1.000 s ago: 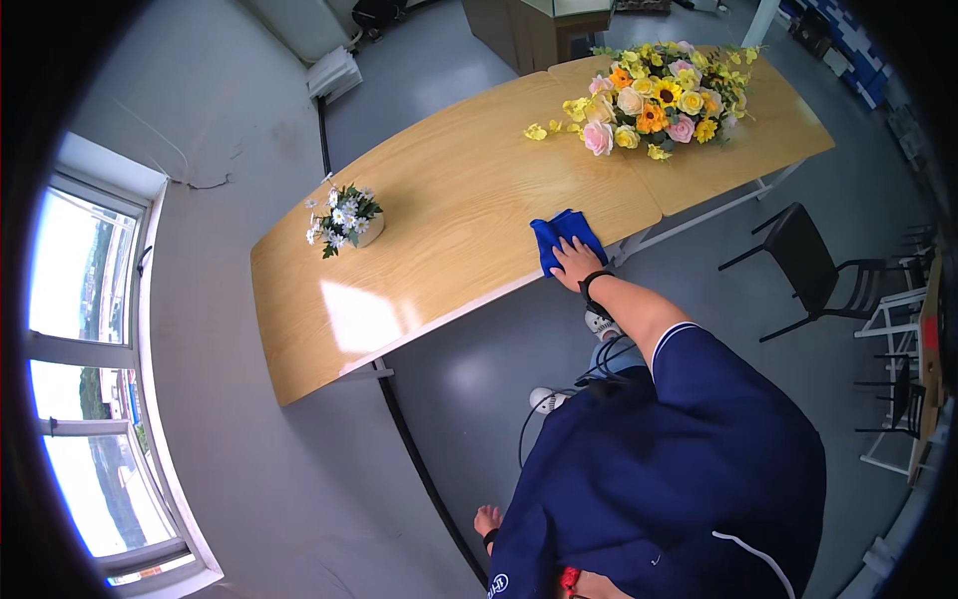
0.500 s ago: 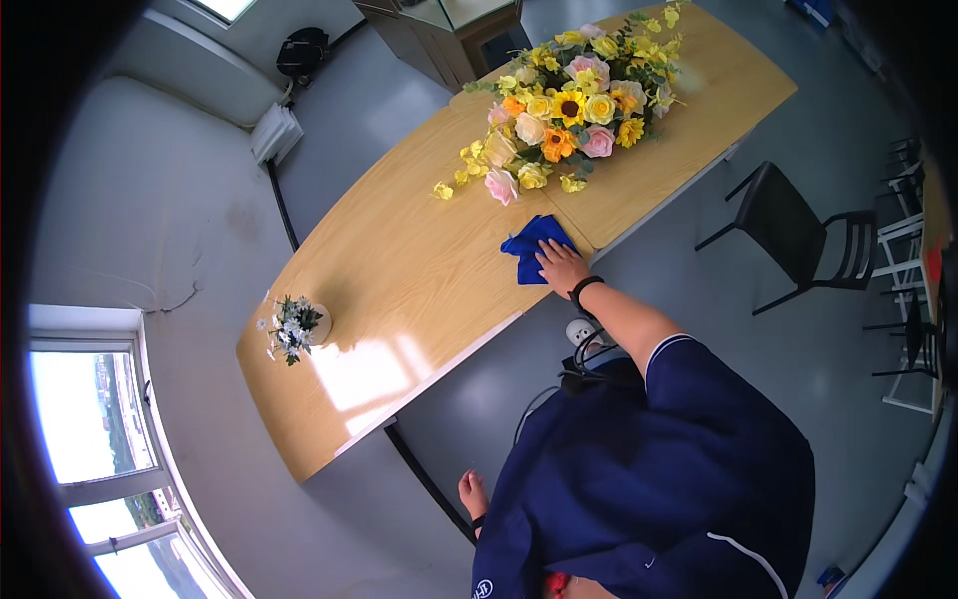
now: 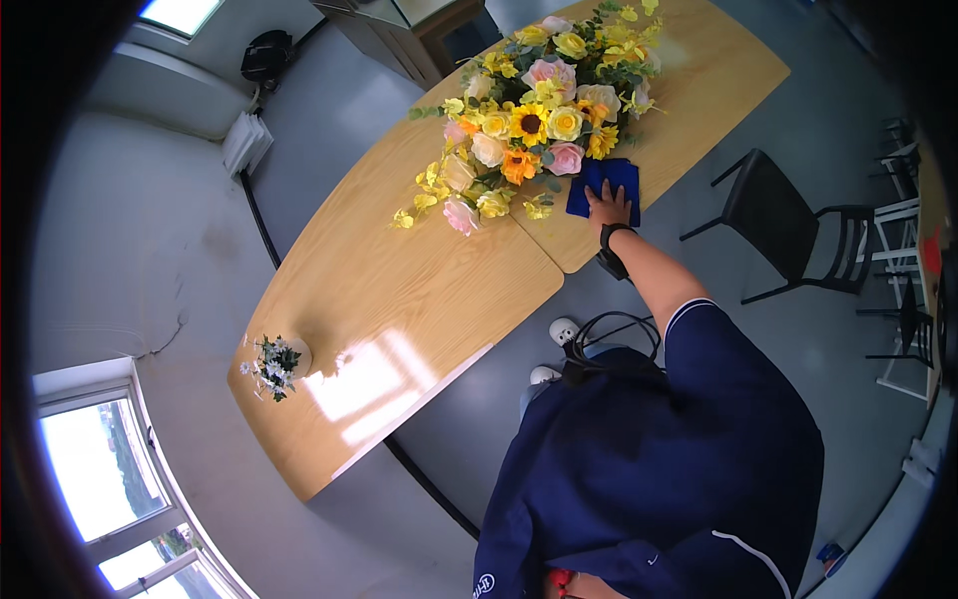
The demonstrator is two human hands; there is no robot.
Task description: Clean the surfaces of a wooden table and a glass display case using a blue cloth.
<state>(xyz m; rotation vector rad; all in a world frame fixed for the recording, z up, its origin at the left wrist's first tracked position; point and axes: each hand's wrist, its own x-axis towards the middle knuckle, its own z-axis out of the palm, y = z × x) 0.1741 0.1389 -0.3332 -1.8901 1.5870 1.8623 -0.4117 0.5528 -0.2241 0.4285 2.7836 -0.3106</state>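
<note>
My right hand (image 3: 609, 208) lies flat with spread fingers on a dark blue cloth (image 3: 627, 178), pressing it against the wooden table (image 3: 399, 260) near its front edge. A black band is around my right wrist. Just beyond and left of the cloth is a large bunch of yellow, pink, cream and orange flowers (image 3: 529, 125), some of its lower leaves close to the cloth. My left hand is out of view; only the navy sleeve on that side shows.
A small white pot of pale flowers (image 3: 274, 367) stands toward the table's left end. A black chair (image 3: 773, 215) is to the right. Dark cables (image 3: 624, 324) hang by my waist. A cabinet (image 3: 399, 40) stands behind the table, and windows (image 3: 105, 469) are at lower left.
My right hand and the blue cloth have moved right along the table, across the seam, to beside the flowers. The cloth now lies flatter. My left hand has gone out of view.
</note>
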